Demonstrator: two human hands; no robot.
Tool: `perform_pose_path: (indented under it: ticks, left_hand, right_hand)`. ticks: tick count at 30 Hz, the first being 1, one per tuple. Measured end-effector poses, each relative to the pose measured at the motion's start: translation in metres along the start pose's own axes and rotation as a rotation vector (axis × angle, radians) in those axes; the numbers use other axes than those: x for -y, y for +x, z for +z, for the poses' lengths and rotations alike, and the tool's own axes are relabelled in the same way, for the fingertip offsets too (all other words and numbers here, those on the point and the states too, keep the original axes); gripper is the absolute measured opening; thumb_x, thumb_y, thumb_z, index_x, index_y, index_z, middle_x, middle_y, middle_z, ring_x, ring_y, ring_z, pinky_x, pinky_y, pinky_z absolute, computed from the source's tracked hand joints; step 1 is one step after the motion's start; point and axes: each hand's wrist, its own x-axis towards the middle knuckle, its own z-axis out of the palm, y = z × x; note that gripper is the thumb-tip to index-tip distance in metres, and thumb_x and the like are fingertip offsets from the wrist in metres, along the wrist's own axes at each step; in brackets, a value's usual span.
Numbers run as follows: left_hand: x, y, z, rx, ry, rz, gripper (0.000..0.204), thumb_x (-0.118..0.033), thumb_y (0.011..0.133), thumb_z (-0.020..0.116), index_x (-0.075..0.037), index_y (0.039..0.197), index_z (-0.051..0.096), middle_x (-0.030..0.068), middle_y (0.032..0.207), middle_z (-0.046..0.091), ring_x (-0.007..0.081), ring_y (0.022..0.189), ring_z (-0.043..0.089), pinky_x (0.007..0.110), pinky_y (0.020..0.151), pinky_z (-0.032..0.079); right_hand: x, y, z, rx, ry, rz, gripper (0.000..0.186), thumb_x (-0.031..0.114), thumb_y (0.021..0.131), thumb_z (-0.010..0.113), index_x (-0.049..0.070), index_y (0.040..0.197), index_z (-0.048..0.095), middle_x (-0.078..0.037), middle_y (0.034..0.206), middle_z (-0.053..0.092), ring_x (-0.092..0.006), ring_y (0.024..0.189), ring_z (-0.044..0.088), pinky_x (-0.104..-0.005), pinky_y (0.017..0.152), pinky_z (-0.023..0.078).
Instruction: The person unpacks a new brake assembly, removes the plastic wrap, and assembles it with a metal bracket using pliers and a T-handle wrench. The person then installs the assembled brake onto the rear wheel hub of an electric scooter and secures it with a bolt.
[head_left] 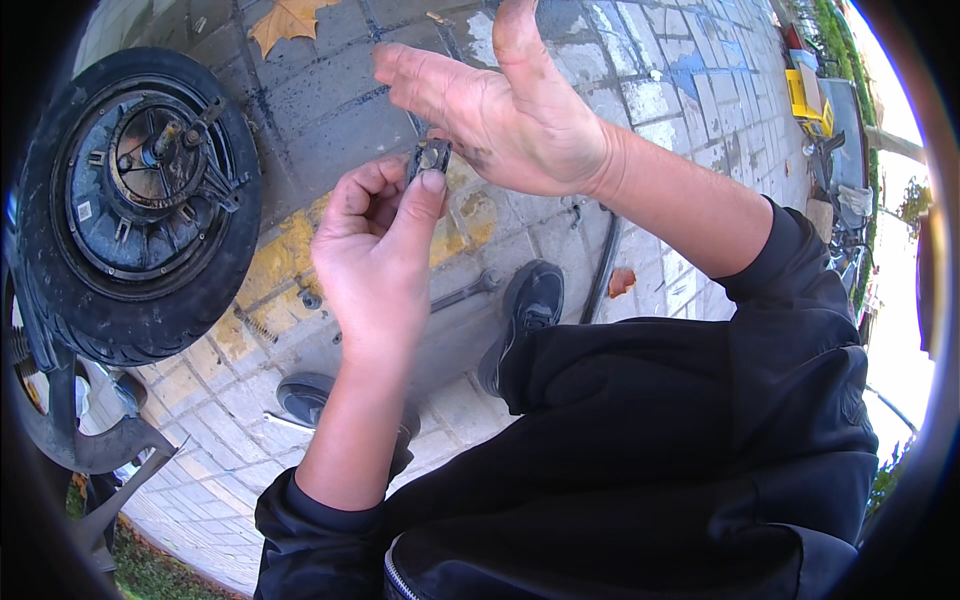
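Between the thumb and fingers of my left hand (378, 235) is a small dark metal part (431, 160) with a round, lighter piece on its face; its exact kind I cannot make out. Just beyond it, my right hand (510, 120) is held with the palm showing, the thumb up and the fingers stretched out. Nothing is in that palm, which has dark smudges. To the left stands a black-tyred wheel (140, 200) with a drum-like hub, an axle and a lever arm exposed.
A wrench (466, 290), a coil spring (257, 325) and a small dark fitting (309, 298) lie on the paving near my shoes (533, 300). A dark bar (602, 268) is right of them. A yellow crate (808, 103) stands far right; a dry leaf (285, 24) lies beyond the wheel.
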Motion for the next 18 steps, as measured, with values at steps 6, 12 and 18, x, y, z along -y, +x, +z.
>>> perform_pose_path:
  ticks: [6, 12, 18]
  left_hand:
    - [0.010, 0.001, 0.005, -0.051, -0.012, -0.041, 0.015, -0.002, 0.085, 0.072, 0.000, 0.094, 0.061, 0.0056, 0.087, 0.064, 0.0138, 0.078, 0.065, 0.026, 0.074, 0.052]
    - [0.019, -0.001, 0.017, -0.095, -0.112, -0.003, 0.016, -0.002, 0.082, 0.076, 0.000, 0.091, 0.063, -0.0011, 0.085, 0.061, 0.0035, 0.074, 0.054, 0.018, 0.069, 0.046]
    - [0.019, -0.004, 0.020, -0.107, 0.004, 0.012, 0.016, -0.003, 0.082, 0.076, 0.001, 0.090, 0.063, -0.0006, 0.084, 0.061, 0.0035, 0.074, 0.053, 0.018, 0.069, 0.045]
  right_hand:
    - [-0.008, 0.003, 0.007, -0.074, -0.068, -0.110, 0.111, 0.085, 0.083, 0.008, -0.001, 0.153, 0.002, -0.025, 0.159, -0.002, -0.0307, 0.148, -0.009, -0.0443, 0.116, -0.006]
    - [-0.016, 0.008, 0.001, -0.091, 0.193, -0.154, 0.094, 0.072, 0.093, 0.009, -0.001, 0.152, 0.006, -0.018, 0.160, 0.004, -0.0283, 0.149, -0.001, -0.0396, 0.119, -0.003]
    - [-0.016, 0.007, -0.003, -0.117, 0.246, -0.071, 0.097, 0.073, 0.092, 0.009, -0.003, 0.151, 0.004, -0.018, 0.160, 0.002, -0.0280, 0.148, -0.002, -0.0363, 0.120, -0.003]
